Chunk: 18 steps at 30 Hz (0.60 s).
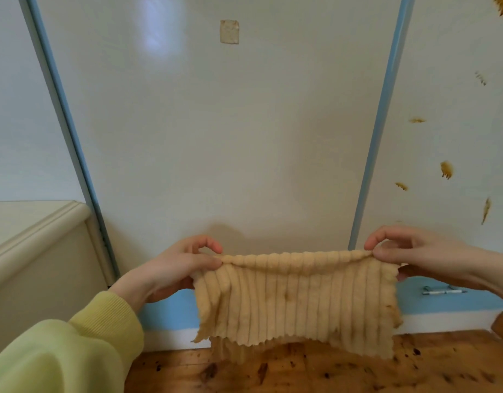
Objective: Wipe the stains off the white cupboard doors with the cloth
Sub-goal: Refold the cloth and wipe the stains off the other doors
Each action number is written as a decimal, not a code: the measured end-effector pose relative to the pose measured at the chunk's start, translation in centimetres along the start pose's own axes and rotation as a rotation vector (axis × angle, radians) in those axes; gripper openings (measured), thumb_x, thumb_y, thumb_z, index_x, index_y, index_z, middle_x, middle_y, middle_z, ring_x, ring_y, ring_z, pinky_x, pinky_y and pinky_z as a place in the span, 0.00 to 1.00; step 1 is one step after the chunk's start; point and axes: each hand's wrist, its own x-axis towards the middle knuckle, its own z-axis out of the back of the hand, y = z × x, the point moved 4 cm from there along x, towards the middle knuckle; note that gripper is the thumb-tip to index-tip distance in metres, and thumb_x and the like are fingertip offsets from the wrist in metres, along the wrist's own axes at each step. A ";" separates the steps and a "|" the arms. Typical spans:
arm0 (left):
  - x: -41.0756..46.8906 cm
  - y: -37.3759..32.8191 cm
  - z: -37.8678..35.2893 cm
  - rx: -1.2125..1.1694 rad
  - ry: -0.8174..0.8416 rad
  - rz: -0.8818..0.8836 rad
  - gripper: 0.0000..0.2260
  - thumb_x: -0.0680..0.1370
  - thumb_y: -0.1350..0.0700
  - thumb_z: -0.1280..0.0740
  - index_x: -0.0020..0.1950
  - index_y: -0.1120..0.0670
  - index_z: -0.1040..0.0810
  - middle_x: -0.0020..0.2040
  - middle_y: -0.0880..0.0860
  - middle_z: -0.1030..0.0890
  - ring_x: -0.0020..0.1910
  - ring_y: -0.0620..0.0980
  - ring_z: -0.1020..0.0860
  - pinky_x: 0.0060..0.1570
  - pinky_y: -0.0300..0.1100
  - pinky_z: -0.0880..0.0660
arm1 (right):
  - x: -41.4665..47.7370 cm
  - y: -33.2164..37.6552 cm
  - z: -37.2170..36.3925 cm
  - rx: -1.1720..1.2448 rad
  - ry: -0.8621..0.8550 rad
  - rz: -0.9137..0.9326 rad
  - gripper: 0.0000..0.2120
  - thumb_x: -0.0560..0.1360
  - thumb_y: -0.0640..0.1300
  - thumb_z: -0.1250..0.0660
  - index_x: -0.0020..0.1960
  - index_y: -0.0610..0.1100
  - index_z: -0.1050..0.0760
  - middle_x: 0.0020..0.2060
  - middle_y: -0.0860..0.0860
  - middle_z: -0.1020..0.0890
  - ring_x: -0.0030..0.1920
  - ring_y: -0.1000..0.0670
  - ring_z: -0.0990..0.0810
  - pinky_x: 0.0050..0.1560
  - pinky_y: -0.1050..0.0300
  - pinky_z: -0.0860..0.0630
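Note:
A beige ribbed cloth [295, 302] hangs folded over in front of the white cupboard doors. My left hand [173, 268] pinches its top left corner between thumb and fingers. My right hand [414, 253] pinches the top right corner, so the cloth's top edge is stretched between them. The middle door [216, 137] bears a pale square patch [229, 31] near its top. The right door [454, 80] carries several yellow-brown stains [446, 169] scattered from its top corner down to hand height. Neither hand touches a door.
Blue strips [382, 117] run between the doors, with a blue band and white skirting below. A cream boxed ledge [32, 231] juts out at the left. A small metal handle [443, 291] sits low on the right. Wooden floorboards [301, 370] lie beneath.

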 end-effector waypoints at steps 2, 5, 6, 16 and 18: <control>-0.1 0.0 0.3 -0.111 0.038 -0.009 0.13 0.64 0.61 0.30 0.47 0.57 0.27 0.33 0.55 0.23 0.28 0.48 0.25 0.28 0.39 0.25 | -0.3 0.2 0.1 0.044 0.064 -0.029 0.17 0.62 0.50 0.26 0.49 0.46 0.20 0.46 0.43 0.18 0.47 0.48 0.18 0.49 0.52 0.20; -0.4 0.0 0.5 -0.135 0.058 -0.043 0.26 0.51 0.53 0.18 0.45 0.57 0.22 0.35 0.57 0.20 0.31 0.49 0.22 0.32 0.40 0.22 | -0.9 0.0 0.0 -0.039 0.157 -0.056 0.25 0.55 0.56 0.21 0.49 0.49 0.19 0.49 0.46 0.17 0.51 0.48 0.19 0.53 0.56 0.22; -0.4 -0.1 0.6 -0.130 0.040 -0.052 0.29 0.48 0.49 0.18 0.44 0.56 0.20 0.36 0.56 0.20 0.31 0.49 0.22 0.31 0.40 0.22 | -0.9 0.2 0.1 -0.041 0.148 -0.053 0.24 0.57 0.57 0.22 0.49 0.48 0.18 0.48 0.46 0.17 0.50 0.49 0.19 0.51 0.57 0.22; 1.7 6.1 -2.6 -0.465 -0.133 0.542 0.12 0.68 0.54 0.29 0.38 0.63 0.22 0.34 0.57 0.22 0.37 0.54 0.26 0.42 0.47 0.27 | 1.3 -4.1 -3.2 0.554 -0.153 -0.525 0.13 0.77 0.45 0.39 0.42 0.36 0.24 0.27 0.44 0.21 0.24 0.48 0.22 0.23 0.57 0.23; 1.7 6.0 -2.3 -0.466 -0.159 0.510 0.11 0.71 0.53 0.30 0.39 0.61 0.23 0.34 0.56 0.26 0.35 0.53 0.28 0.38 0.46 0.27 | 1.2 -4.2 -2.8 0.544 -0.137 -0.489 0.15 0.78 0.46 0.41 0.50 0.34 0.24 0.32 0.42 0.18 0.31 0.46 0.18 0.31 0.55 0.19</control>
